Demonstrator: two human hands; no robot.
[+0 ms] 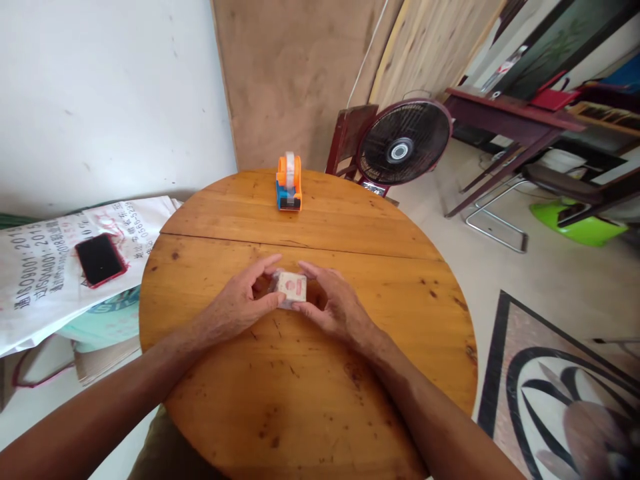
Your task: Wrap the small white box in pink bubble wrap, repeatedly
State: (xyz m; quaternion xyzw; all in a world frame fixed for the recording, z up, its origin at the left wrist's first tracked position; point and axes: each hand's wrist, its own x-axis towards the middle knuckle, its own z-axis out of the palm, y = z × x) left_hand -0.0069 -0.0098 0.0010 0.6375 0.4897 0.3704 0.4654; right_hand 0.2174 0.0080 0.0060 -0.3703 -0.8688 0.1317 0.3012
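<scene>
A small white box with red print, seemingly in clear wrapping, is at the middle of the round wooden table. My left hand grips its left side, thumb at the near left corner and fingers curved behind. From the other side my right hand closes on it, with thumb and fingertips at the right edge. An orange and blue tape dispenser with a roll of tape stands near the table's far edge, beyond both hands.
A phone in a red case lies on white printed sacks left of the table. Behind the table's far right edge are a fan and a wooden chair. A dark red table stands farther right.
</scene>
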